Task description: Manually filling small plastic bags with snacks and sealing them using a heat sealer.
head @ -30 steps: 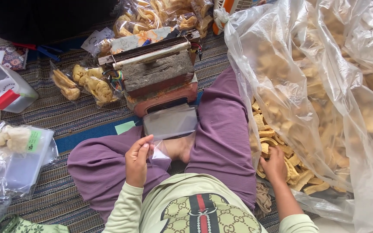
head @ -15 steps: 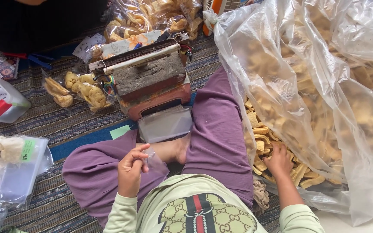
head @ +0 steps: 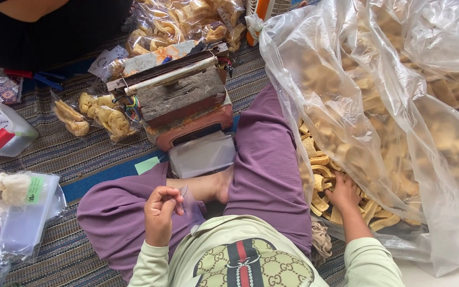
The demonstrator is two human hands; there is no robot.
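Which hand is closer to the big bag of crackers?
Right. The right hand is inside the big bag, on the crackers. The left hand is over the lap, pinching a small clear bag.

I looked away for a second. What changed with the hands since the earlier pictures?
The left hand came down toward the lap and curled tighter on the small clear bag, which it keeps pinched. The right hand stays among the crackers in the big plastic sack, only shifting a little. The sealing machine and filled packets stayed put.
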